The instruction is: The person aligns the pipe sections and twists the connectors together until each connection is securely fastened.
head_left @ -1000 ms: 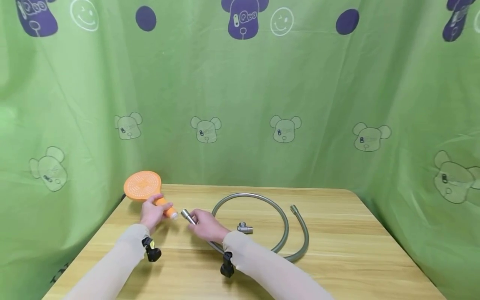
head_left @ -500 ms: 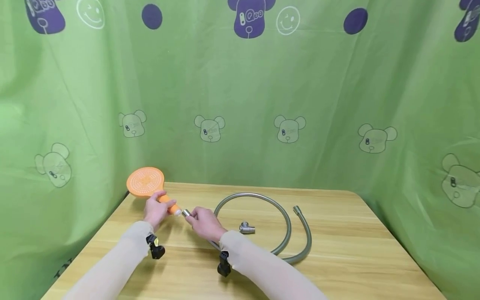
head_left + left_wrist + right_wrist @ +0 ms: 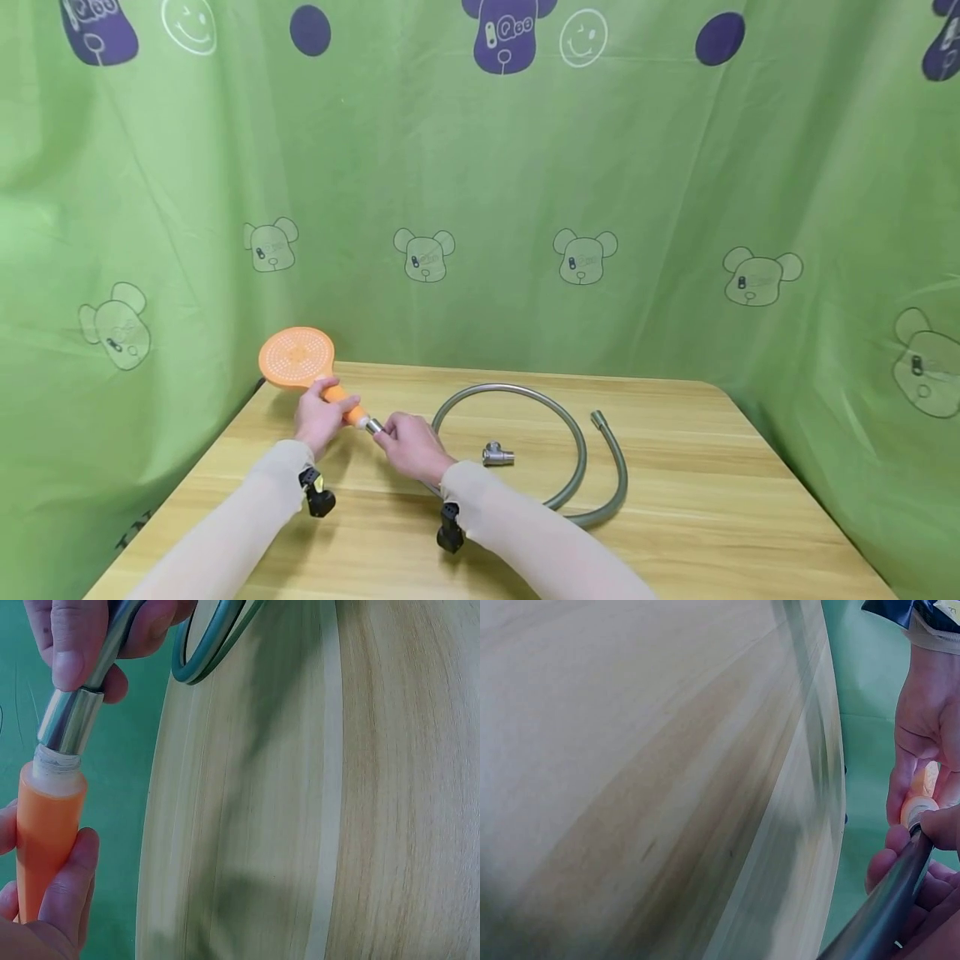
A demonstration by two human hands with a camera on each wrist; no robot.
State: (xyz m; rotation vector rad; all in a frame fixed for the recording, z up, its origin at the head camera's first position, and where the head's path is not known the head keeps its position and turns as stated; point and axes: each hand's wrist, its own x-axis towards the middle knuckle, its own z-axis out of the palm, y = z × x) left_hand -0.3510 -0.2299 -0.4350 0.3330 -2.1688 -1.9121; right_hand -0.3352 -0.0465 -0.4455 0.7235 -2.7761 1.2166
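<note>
My left hand [image 3: 321,417] grips the orange handle of a shower head [image 3: 297,357], whose round perforated face is turned up at the table's far left. With its fingers round the metal end of a grey shower hose [image 3: 542,398], my right hand [image 3: 415,446] holds that end in line with the handle. In the left wrist view the metal hose nut [image 3: 71,724] meets the pale threaded tip [image 3: 55,769] of the handle, and some thread still shows below it. The right wrist view has the hose running back under the right fingers [image 3: 939,825].
A small metal tee valve [image 3: 497,455] lies inside the hose's loop. The hose's other end [image 3: 597,418] lies to the right on the wooden table [image 3: 720,500]. A green patterned curtain [image 3: 480,167] hangs behind and at both sides.
The hose end and the handle tip came together from a short gap apart, and now meet. Both hands keep their hold. The whole head view has shifted slightly.
</note>
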